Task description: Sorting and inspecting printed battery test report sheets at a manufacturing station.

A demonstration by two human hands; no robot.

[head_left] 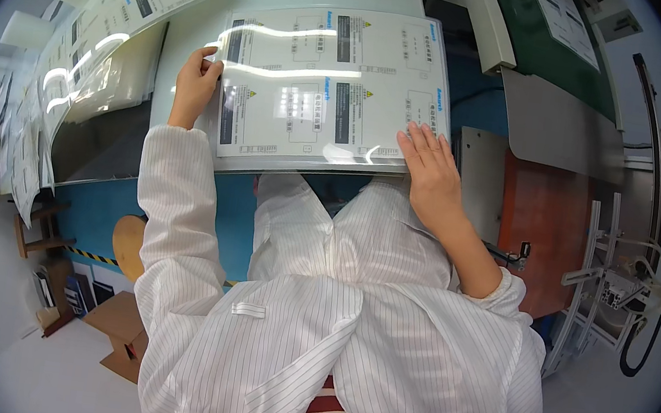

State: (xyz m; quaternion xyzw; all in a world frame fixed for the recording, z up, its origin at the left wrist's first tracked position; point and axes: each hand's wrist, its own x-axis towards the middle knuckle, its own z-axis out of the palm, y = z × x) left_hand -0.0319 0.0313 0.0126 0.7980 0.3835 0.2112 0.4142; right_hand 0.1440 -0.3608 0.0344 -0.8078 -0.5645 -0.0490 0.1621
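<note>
A pale green worktable (195, 33) fills the upper half of the view, its near edge bending across at about the middle. Below it, from six o'clock upward, the person's white pin-striped coat (315, 328) takes up most of the lower frame. On the table at twelve o'clock lies a large glossy label sheet (329, 82), white with four printed panels and dark bars, its near edge overhanging the table's edge toward the person's lap. At ten o'clock a second stack of glossy sheets (93, 53) runs diagonally along the table's left side, well apart from the first. At two o'clock stands a grey-framed green board (556, 52), and at three o'clock a reddish-brown panel (543, 224) with white metal framing beside it. The left hand (194, 84) sits at the sheet's left edge, fingers curled over and pinching that edge. The right hand (427, 169) lies flat and unclenched, palm down, on the sheet's lower right corner, fingers spread and pressing on it.
</note>
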